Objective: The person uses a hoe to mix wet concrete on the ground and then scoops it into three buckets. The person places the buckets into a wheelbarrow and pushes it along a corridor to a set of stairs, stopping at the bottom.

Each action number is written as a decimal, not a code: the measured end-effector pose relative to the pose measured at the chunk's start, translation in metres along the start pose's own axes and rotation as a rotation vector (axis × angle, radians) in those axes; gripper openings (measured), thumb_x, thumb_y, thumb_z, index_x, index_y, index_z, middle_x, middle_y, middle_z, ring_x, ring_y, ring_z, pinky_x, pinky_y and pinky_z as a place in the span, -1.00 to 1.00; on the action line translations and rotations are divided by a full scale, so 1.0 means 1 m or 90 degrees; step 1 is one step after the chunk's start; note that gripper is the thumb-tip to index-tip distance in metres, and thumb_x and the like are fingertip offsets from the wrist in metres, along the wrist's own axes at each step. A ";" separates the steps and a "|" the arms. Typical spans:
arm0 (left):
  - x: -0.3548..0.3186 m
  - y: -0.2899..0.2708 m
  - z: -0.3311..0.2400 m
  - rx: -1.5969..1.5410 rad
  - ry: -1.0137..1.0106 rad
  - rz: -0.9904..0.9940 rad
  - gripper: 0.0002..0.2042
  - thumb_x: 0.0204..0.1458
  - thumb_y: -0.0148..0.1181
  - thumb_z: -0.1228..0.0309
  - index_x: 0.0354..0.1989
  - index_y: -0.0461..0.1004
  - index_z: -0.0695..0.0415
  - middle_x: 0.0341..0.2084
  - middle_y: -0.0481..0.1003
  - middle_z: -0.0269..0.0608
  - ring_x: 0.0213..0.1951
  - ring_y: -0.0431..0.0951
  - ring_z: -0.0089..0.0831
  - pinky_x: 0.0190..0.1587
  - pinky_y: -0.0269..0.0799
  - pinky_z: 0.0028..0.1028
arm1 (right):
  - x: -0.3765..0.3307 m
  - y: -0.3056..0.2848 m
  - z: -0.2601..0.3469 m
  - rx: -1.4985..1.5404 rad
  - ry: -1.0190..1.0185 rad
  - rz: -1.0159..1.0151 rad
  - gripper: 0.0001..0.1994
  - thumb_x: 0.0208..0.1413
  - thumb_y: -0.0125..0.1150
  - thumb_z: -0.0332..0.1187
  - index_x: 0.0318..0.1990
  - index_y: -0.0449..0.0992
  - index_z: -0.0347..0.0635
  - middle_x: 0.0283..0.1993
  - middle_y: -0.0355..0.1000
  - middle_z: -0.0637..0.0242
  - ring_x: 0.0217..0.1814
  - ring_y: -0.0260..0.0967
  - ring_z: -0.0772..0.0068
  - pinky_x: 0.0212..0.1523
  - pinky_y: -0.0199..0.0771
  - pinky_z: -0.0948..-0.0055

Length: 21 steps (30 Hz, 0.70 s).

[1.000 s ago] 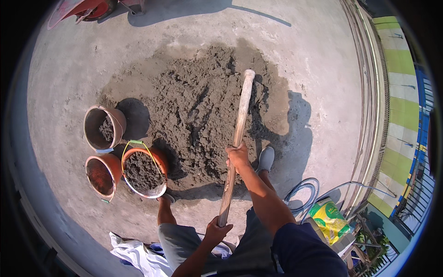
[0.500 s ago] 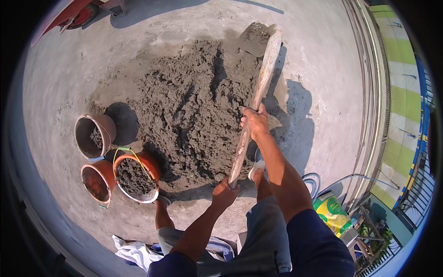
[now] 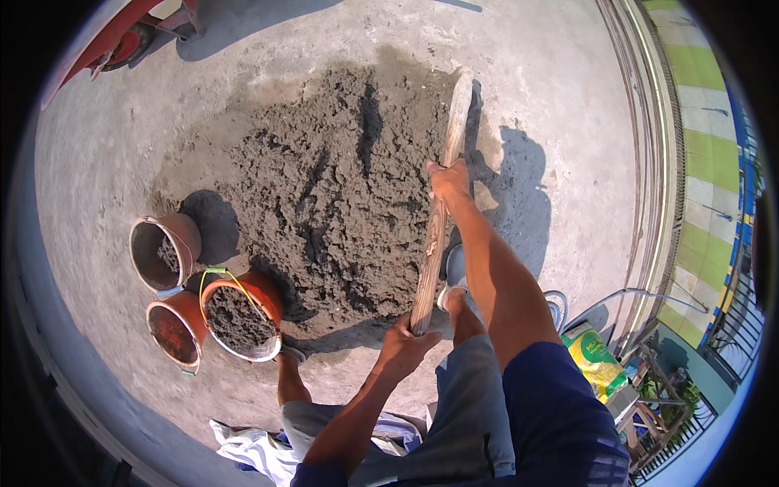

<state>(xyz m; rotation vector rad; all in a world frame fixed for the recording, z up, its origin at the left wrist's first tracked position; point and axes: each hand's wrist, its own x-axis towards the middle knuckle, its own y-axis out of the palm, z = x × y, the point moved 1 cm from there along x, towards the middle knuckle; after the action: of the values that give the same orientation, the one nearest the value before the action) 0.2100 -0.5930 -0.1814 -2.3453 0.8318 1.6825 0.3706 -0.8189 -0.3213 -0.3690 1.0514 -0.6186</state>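
Both of my hands are on the worn wooden handle of a hoe (image 3: pixel 432 247), which slants up and away in front of me. My right hand (image 3: pixel 450 180) wraps around the handle's middle. Close to the near end, my left hand (image 3: pixel 403 349) is closed on it, thumb pointing right. The handle's far end lies at the upper right edge of a broad heap of wet grey mortar (image 3: pixel 333 195); the blade cannot be made out there. Left of my feet, an orange bucket (image 3: pixel 268 294) with a yellow handle contains mortar.
Two more buckets, one brownish (image 3: pixel 188 235) and one orange-red (image 3: pixel 191 312), lie tilted at the left. A grey hose (image 3: pixel 600 300), a yellow-green sack (image 3: pixel 596 361) and a wooden frame (image 3: pixel 649 398) are at the right. White cloth (image 3: pixel 251 446) lies behind my legs.
The hoe's far end has come down and nearer to me, and its blade no longer shows. My right hand has moved slightly up and left; my left hand has shifted slightly down.
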 end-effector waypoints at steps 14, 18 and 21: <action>-0.195 -0.019 0.264 0.136 -0.158 -0.004 -0.49 -0.17 0.33 0.17 -0.11 0.41 0.26 -0.39 0.54 0.00 -0.33 0.58 -0.23 -0.26 0.47 -0.32 | -0.219 0.038 -0.183 0.319 0.255 0.158 -0.67 -0.08 0.23 -0.55 -0.24 0.18 -0.13 -0.60 0.25 0.32 -0.76 0.20 0.43 -0.79 0.27 0.37; -0.133 -0.024 0.220 0.287 -0.068 -0.037 -0.55 -0.15 0.29 0.20 -0.12 0.40 0.21 -0.38 0.54 0.08 -0.29 0.57 -0.04 -0.23 0.47 -0.22 | -0.177 0.021 -0.143 0.449 0.156 0.141 -0.63 -0.07 0.25 -0.52 -0.19 0.16 -0.14 -0.51 0.27 0.30 -0.69 0.24 0.45 -0.74 0.32 0.39; -0.047 -0.026 0.147 0.311 0.100 -0.099 -0.58 -0.14 0.25 0.24 -0.12 0.39 0.20 -0.39 0.53 0.12 -0.26 0.55 0.06 -0.21 0.46 -0.14 | -0.102 0.010 -0.071 0.413 0.057 0.112 -0.60 -0.02 0.24 -0.46 -0.07 0.18 -0.14 -0.36 0.35 0.30 -0.58 0.29 0.45 -0.65 0.41 0.41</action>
<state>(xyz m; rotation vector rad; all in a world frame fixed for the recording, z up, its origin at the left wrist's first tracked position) 0.0900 -0.4934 -0.1978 -2.1468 0.9323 1.0920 0.2741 -0.7462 -0.2888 0.3168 0.8980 -0.7826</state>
